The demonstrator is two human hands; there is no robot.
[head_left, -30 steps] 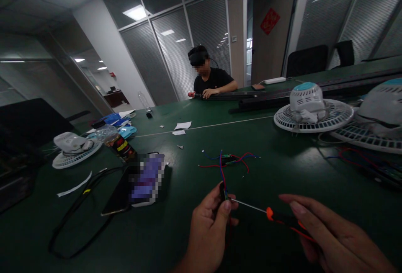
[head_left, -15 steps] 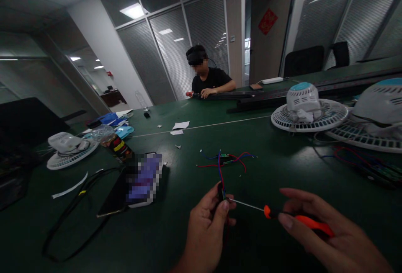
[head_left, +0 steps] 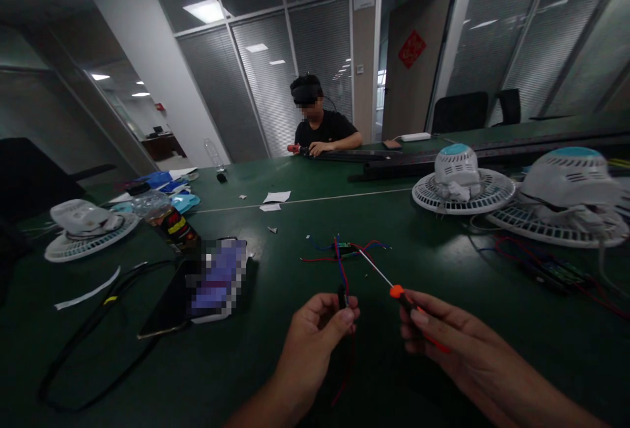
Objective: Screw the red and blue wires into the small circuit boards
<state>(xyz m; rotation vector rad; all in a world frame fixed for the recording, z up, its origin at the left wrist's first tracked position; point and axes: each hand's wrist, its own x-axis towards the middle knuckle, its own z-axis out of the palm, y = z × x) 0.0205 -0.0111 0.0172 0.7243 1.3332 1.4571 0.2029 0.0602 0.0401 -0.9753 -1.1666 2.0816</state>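
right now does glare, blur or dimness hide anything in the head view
Head view: soft glare lightens the green table beyond the right hand; head view: the violet screen is pixelated, its content unreadable; head view: the dark part in the left hand is too dim for fine detail.

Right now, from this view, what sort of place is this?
Probably an office or meeting room being used for electronics work: glass partitions, a long green table, and a screwdriver near wired circuit boards.
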